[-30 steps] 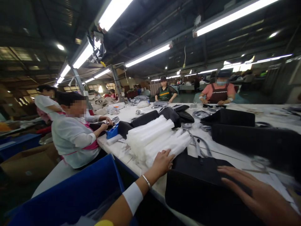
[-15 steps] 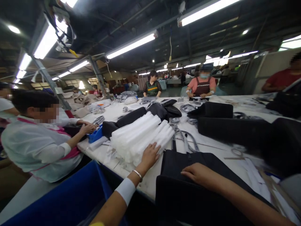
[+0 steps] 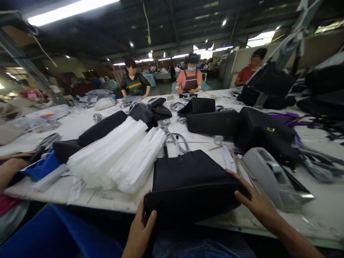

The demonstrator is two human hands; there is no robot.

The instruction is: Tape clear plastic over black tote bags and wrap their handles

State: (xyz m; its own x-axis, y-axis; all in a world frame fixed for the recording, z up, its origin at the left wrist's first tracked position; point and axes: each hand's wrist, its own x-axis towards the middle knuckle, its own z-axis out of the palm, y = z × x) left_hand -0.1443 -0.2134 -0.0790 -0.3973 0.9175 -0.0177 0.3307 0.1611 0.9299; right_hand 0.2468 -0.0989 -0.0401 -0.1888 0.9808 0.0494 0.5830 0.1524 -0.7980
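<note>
A black handbag (image 3: 188,175) lies on its side at the near edge of the table, its base turned toward me and its strap pointing away. My left hand (image 3: 142,224) grips its left bottom corner, with the thumb on the near face. At the opposite end my right hand (image 3: 251,197) holds the right corner, fingers on top and thumb on the near side. Left of the bag, a pile of white foam-like rolls (image 3: 118,154) lies close beside it, touched by neither hand.
Several more black bags (image 3: 215,122) lie across the white table (image 3: 72,123). A grey tape dispenser (image 3: 266,175) stands at right. A blue bin (image 3: 53,233) is below the table at lower left, and a blue box (image 3: 44,166) sits near a co-worker's hand (image 3: 10,172). Other people work opposite.
My view has swung right. My left hand has left the white rolls and taken the bag's left corner. My right hand has moved from the bag's top to its right end.
</note>
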